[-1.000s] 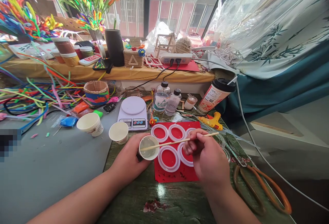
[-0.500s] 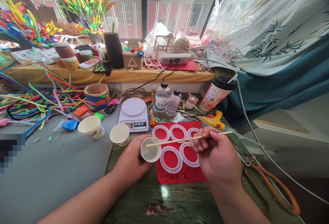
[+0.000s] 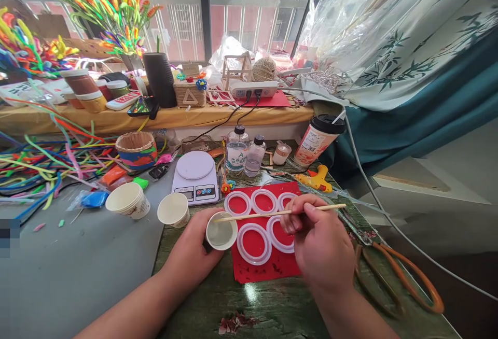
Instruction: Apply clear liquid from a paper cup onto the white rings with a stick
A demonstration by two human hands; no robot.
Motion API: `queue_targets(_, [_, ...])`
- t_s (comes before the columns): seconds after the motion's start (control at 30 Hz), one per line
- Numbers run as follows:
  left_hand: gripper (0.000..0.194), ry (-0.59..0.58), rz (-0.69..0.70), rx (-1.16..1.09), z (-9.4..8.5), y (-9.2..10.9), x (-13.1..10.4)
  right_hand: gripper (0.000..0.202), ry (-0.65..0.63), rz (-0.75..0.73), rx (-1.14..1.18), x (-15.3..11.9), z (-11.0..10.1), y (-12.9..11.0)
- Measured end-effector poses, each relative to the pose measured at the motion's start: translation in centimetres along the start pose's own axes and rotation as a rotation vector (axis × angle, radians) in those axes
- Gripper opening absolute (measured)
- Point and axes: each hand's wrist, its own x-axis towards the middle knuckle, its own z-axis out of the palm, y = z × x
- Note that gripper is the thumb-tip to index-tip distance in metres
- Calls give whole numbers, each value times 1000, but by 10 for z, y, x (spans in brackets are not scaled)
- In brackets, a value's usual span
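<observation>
My left hand (image 3: 196, 240) is wrapped round a paper cup (image 3: 221, 235) tilted toward me, with clear liquid inside. In my right hand (image 3: 317, 235) a thin wooden stick (image 3: 268, 214) is pinched, lying nearly level. Its left tip reaches into the cup, near the far inner wall. Right of the cup, several white ring-shaped molds (image 3: 253, 262) rest on a red sheet (image 3: 249, 276); my right hand partly covers some of them. Another paper cup (image 3: 174, 210) stands beyond my left hand.
Behind the cups sit a kitchen scale (image 3: 195, 165), two clear bottles (image 3: 236, 157) and a lidded drink cup (image 3: 317, 142). To the right lie a yellow glue gun (image 3: 319, 179) and orange-handled scissors (image 3: 412, 277). Stacked paper cups (image 3: 130, 201) stand left; dried petals (image 3: 235, 323) lie in front.
The whole view has shifted, so things appear slightly farther left and lower. The stick's tip now sits closer to the cup's upper rim. Both hands keep their holds.
</observation>
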Motion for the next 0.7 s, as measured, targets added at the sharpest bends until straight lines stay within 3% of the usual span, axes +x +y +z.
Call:
queue_targets(0.17, [49, 15, 5, 5, 1, 0, 0, 18, -73, -54, -223, -11, -1, 2])
queue_targets(0.27, [47, 18, 4, -7, 0, 2, 0, 22, -106, -4, -272, -13, -3, 4])
queue_targets(0.4, [50, 28, -11, -14, 0, 4, 0, 24, -94, 99, -218, -9, -3, 10])
queue_targets(0.7, [51, 28, 0, -1, 0, 0, -2, 16, 5, 150, -34, 3, 2, 12])
